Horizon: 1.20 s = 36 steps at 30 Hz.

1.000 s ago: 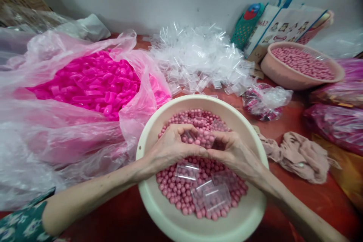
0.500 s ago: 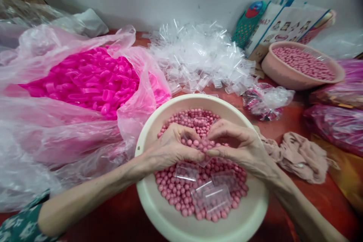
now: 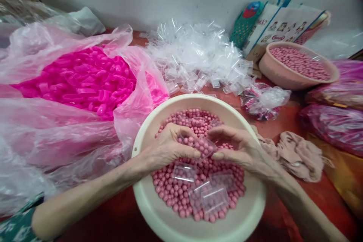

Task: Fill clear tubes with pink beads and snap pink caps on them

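My left hand (image 3: 167,145) grips a clear plastic sleeve (image 3: 204,148) between thumb and fingers, above a cream basin (image 3: 141,193). Pink beads show in or through the sleeve; I cannot tell exactly which are inside. At the sleeve's right end is my right hand (image 3: 238,145), its thumb and fingers apart. The thumb tip lies close to the sleeve's corner; contact is unclear. Below both hands, round pink beads (image 3: 172,193) cover the basin's bottom. Several clear sleeves lie on them, including a sleeve (image 3: 184,173) under my left hand and another sleeve (image 3: 214,199) nearer me.
On the left, a plastic bag (image 3: 93,115) lies open around bright pink plastic pieces (image 3: 87,79). Behind the basin is a heap of clear sleeves (image 3: 195,53). To the right are a bowl of pink beads (image 3: 295,79), a crumpled cloth (image 3: 300,155) and wrapped pink bundles (image 3: 334,124).
My right thumb and fingers have parted from the sleeve's middle and shifted right, leaving more of it uncovered. My left hand keeps its grip. The whole view has shifted slightly.
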Available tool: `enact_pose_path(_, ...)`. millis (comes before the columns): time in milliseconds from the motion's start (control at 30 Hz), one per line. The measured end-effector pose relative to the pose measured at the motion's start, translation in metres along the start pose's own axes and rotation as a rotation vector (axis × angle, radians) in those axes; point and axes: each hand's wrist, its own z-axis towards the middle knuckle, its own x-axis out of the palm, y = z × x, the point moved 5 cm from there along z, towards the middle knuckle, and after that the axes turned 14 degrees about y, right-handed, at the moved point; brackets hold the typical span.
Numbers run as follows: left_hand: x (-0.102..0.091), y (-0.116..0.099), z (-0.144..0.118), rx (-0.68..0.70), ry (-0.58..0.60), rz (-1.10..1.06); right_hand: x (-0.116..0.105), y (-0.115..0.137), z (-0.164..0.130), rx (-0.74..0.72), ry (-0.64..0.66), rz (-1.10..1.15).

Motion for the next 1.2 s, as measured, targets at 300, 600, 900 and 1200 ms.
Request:
enact_pose_path(300, -0.003, -0.003, -0.001, 0.054, -0.058, 0.081, -0.035, 0.008, 0.013, -0.102, -0.419, -0.318)
enact_pose_path(600, -0.008, 0.001, 0.004, 0.010, -0.056, 0.162, -0.021, -0.022, 0.058, -0.257, -0.261, -0.809)
enact_pose_path(900, -0.010, 0.001, 0.018, 0.026, -0.040, 0.384, -0.028, -0.035, 0.030, -0.329, -0.242, -0.896)
enact_pose_path(1200, -0.001, 0.015, -0.032, -0.019, -0.084, 0.610, -0.009, -0.042, 0.005, -0.090, -0.145, -1.092)
